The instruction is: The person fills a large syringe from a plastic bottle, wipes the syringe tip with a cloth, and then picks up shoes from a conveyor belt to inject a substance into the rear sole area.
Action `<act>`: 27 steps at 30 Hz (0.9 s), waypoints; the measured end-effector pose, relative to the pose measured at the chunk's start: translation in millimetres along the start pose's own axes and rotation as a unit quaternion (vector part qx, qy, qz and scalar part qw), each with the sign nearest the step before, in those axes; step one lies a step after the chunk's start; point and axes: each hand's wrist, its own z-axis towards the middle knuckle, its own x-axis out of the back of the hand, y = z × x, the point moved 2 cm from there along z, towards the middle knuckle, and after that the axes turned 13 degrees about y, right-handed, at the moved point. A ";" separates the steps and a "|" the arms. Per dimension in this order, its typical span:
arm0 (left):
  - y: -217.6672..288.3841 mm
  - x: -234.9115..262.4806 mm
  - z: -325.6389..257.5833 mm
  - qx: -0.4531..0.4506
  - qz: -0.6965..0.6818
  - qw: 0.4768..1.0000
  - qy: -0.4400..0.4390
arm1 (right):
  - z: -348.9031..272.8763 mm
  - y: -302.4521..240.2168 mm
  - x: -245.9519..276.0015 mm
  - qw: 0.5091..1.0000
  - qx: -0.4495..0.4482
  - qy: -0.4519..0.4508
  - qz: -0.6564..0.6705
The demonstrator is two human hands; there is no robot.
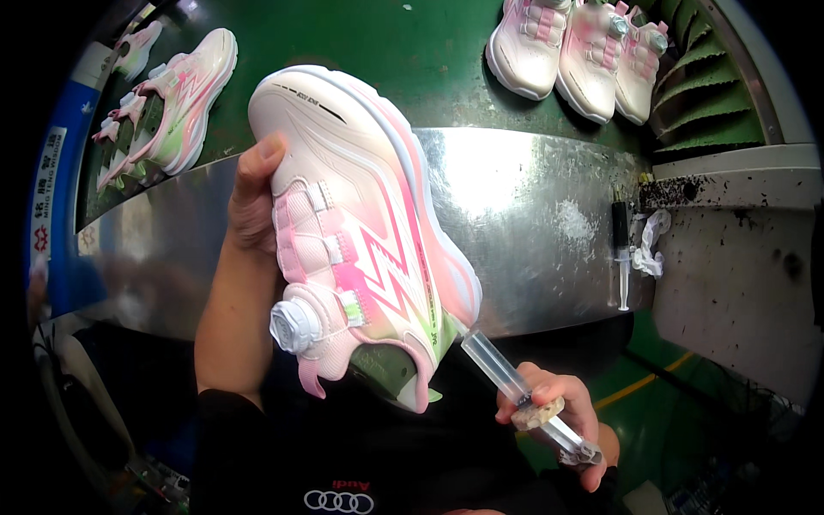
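A pink and white sneaker (pixel 343 172) with a white dial (pixel 295 326) and green heel trim is tilted up in front of me, toe pointing away. My left hand (pixel 256 193) is closed around its side near the toe, thumb pressing on the upper. A dark green insert, perhaps a shoe last, shows in the opening. My right hand (pixel 562 403) grips a clear syringe (pixel 493 365) by its flange and plunger. The syringe tip is at the sneaker's heel, close to where the sole meets the upper; whether it touches I cannot tell.
Below the sneaker spans a shiny metal ledge (pixel 532 215), with a green conveyor belt (pixel 378 39) behind it. Matching shoes (pixel 592 60) stand at the far right, others (pixel 184 107) at the far left. A dark-filled syringe (pixel 621 249) and crumpled white tissue (pixel 652 243) lie at the right.
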 end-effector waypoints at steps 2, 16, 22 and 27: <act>-0.1 1.2 1.2 -0.011 0.016 0.999 0.027 | -4.7 0.1 2.9 1.000 0.001 0.007 -0.018; -5.0 -0.3 8.6 0.014 -0.014 0.997 0.068 | -22.4 16.7 16.5 0.998 0.032 0.045 -0.021; 6.4 9.8 -3.9 0.012 0.056 0.987 0.147 | -18.2 28.5 22.5 0.999 0.037 0.027 0.008; 20.6 26.6 -19.2 0.023 0.150 0.968 0.202 | -17.1 34.2 31.5 0.998 0.041 0.017 0.040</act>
